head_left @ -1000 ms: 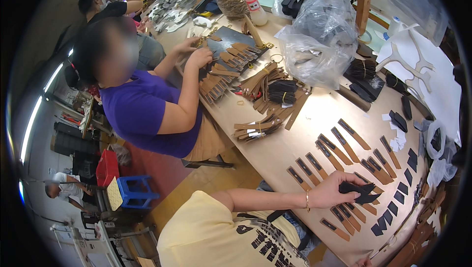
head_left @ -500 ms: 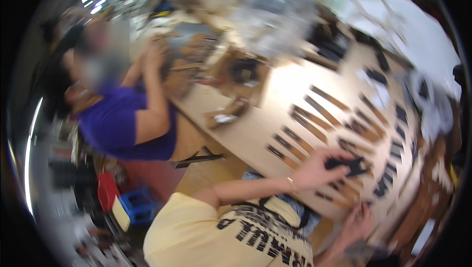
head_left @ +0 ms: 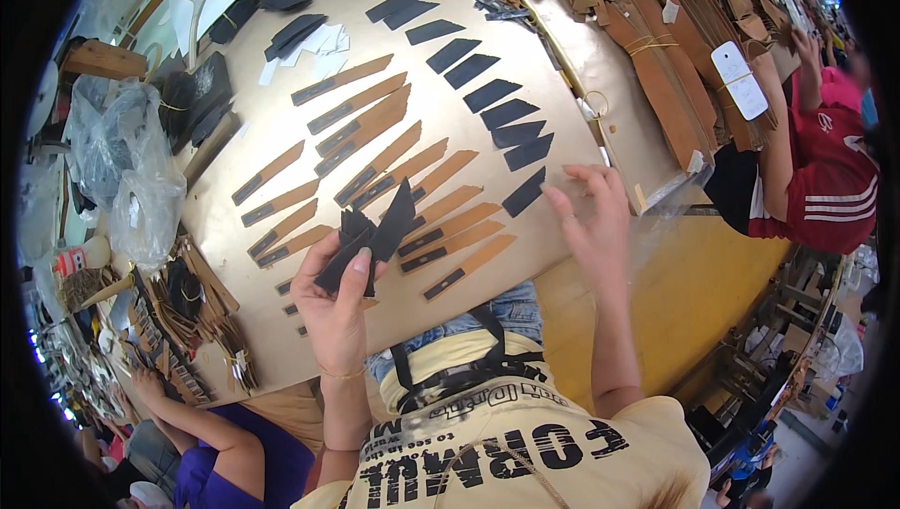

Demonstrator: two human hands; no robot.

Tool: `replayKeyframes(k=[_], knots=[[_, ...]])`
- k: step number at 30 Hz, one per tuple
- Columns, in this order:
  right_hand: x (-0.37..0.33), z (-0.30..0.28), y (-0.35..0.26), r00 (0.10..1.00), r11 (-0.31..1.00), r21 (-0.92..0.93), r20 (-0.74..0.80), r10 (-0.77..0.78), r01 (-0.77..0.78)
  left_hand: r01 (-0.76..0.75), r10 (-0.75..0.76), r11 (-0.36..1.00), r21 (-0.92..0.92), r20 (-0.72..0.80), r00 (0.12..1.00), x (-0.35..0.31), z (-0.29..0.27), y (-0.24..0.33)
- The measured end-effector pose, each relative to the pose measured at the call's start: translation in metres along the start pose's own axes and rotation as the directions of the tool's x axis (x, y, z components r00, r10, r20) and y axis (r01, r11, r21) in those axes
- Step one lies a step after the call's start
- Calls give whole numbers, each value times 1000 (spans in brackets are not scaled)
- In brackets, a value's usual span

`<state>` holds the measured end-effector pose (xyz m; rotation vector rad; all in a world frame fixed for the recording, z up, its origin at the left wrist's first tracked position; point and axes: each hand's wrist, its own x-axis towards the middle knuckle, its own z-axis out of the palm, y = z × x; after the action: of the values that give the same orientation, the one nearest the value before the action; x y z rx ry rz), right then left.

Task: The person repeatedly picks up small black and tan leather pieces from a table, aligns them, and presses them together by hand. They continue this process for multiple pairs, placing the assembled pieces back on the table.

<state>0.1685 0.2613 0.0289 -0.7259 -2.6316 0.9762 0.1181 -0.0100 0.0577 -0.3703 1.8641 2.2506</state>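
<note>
My left hand (head_left: 336, 312) grips a fanned bunch of black leather-like pieces (head_left: 354, 256), thumb across the front. It is over the near part of the table, above brown strips. My right hand (head_left: 598, 228) holds nothing, its fingers apart, just right of a slanted black piece (head_left: 524, 192) at the end of a row. That row of similar black pieces (head_left: 492, 93) runs away toward the back of the table. Left of it, brown strips (head_left: 375, 120) with dark patches at one end lie in slanting groups. My left arm and hand hide some of the nearest strips.
Rubber-banded brown leather bundles (head_left: 661, 54) lie at the right, beside a person in a red shirt (head_left: 825, 172). Clear plastic bags (head_left: 127, 167) and more strip bundles (head_left: 187, 289) crowd the left. A person in purple (head_left: 239, 457) works at lower left.
My view has swung round, so the table now spreads in front of me. My left hand still holds the black pieces. The right hand is now raised with its fingers spread beside the row.
</note>
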Motion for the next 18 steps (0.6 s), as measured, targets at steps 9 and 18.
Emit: replayKeyframes(k=[9,18], knots=[[3,23,-7,995,992,-78,-12,101,-102,30,-30,1000,5,15,999,-3,9,-1],[18,22,3,979,940,305,-80,187,-155,58,-65,997,54,129,990,-5,22,-1]])
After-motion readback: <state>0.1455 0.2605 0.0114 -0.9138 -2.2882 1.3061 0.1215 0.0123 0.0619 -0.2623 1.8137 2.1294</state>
